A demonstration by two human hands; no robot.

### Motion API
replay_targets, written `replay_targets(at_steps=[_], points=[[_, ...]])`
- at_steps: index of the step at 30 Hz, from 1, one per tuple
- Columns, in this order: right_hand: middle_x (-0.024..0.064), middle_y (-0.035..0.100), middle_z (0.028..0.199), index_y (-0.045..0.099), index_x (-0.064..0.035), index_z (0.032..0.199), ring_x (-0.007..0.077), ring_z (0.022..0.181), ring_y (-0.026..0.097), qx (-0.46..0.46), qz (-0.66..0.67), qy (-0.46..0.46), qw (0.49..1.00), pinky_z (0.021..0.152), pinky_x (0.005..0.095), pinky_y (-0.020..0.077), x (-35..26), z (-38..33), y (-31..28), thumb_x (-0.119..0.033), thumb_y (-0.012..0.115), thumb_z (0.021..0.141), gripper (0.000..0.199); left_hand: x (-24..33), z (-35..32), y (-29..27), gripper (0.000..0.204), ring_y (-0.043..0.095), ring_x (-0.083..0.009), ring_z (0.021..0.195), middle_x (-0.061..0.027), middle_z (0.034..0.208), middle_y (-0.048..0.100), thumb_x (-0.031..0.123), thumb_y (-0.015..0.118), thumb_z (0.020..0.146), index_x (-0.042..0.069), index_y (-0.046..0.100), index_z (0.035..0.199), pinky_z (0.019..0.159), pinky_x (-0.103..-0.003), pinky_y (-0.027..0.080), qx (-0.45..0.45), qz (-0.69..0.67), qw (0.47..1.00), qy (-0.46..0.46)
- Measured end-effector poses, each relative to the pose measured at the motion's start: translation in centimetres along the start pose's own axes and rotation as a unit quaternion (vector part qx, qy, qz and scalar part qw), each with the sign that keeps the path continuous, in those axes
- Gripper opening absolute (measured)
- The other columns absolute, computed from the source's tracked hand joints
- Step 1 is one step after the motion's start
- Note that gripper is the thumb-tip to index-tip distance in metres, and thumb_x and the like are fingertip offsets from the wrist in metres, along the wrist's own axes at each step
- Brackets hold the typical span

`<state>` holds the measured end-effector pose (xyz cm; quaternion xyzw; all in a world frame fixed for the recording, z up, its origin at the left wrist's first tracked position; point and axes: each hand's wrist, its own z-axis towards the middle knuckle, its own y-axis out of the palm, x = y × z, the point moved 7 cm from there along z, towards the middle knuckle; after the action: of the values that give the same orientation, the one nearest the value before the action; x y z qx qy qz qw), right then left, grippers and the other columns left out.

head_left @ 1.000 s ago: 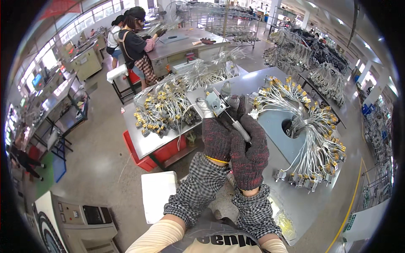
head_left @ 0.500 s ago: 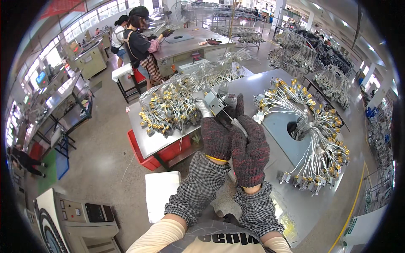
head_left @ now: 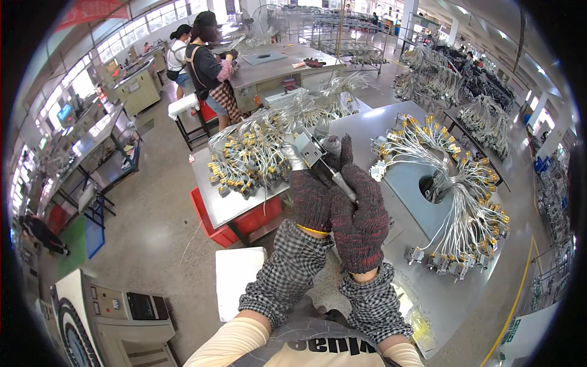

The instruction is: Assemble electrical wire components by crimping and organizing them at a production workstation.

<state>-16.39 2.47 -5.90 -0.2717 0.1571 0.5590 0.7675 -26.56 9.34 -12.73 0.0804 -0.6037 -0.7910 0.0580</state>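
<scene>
My left hand (head_left: 312,199), in a dark knitted glove, is closed around a small box-shaped metal part (head_left: 309,148). A silver-wrapped piece (head_left: 294,156) lies along that hand's fingers, beside the part. My right hand (head_left: 361,214), gloved alike, is pressed against the left, its fingers bent forward. Between the hands runs a slim silver rod-shaped piece (head_left: 343,186), its thin end against the metal part. The right hand seems to grip this piece; its exact kind cannot be made out. Several fingertips are hidden behind the part.
At right, white cables with yellow ends (head_left: 477,183) fan around a grey-blue plate (head_left: 406,189) with a hole. Another cable heap (head_left: 247,159) lies left on the metal table (head_left: 223,205), above a red bin (head_left: 211,229). A white box (head_left: 238,281) stands below. Two people work beyond.
The view has shifted slightly, so the surroundings sit a little further right. Both hands keep hold of the metal part and rod-shaped piece, with barely any movement.
</scene>
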Motion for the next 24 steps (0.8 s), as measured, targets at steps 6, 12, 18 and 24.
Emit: replay_targets(at_steps=[6, 12, 18, 24], points=[[0.0159, 0.062, 0.107, 0.063, -0.0022, 0.108, 0.0276, 0.101, 0.061, -0.029, -0.006, 0.022, 0.999, 0.087, 0.0359, 0.0475, -0.2, 0.0, 0.2, -0.013, 0.062, 0.087, 0.024, 0.5, -0.7, 0.9, 0.062, 0.061, -0.0226, 0.095, -0.0098, 0.101, 0.064, 0.061, 0.043, 0.090, 0.005, 0.058, 0.111, 0.084, -0.038, 0.052, -0.069, 0.040, 0.997, 0.026], [0.0158, 0.062, 0.108, 0.063, -0.0018, 0.108, 0.0263, 0.101, 0.061, -0.024, 0.008, 0.004, 1.000, 0.086, 0.0353, 0.0478, -0.9, 0.0, -0.7, -0.012, 0.062, 0.087, 0.024, 0.4, -1.3, 2.9, 0.062, 0.060, -0.0216, 0.097, -0.0104, 0.106, 0.063, 0.061, 0.043, 0.090, 0.005, 0.056, 0.116, 0.088, -0.038, 0.050, 0.032, 0.052, 0.998, 0.018], [0.0170, 0.063, 0.108, 0.062, 0.0010, 0.109, 0.0267, 0.101, 0.061, 0.023, 0.041, 0.006, 0.999, 0.087, 0.0354, 0.0473, -1.8, 0.2, -1.3, -0.008, 0.061, 0.086, 0.026, 0.5, -1.1, 4.5, 0.062, 0.060, -0.0238, 0.097, -0.0121, 0.105, 0.063, 0.059, 0.043, 0.091, 0.003, 0.054, 0.116, 0.089, -0.039, 0.049, 0.003, 0.090, 0.995, 0.044], [0.0176, 0.062, 0.109, 0.059, 0.0019, 0.114, 0.0271, 0.101, 0.061, 0.040, 0.044, -0.027, 0.998, 0.089, 0.0356, 0.0463, -1.9, 0.1, -1.7, -0.009, 0.061, 0.086, 0.031, -0.1, -1.0, 5.3, 0.062, 0.060, -0.0247, 0.101, -0.0122, 0.103, 0.064, 0.060, 0.043, 0.091, 0.004, 0.055, 0.116, 0.088, -0.041, 0.050, -0.021, 0.070, 0.997, -0.011]])
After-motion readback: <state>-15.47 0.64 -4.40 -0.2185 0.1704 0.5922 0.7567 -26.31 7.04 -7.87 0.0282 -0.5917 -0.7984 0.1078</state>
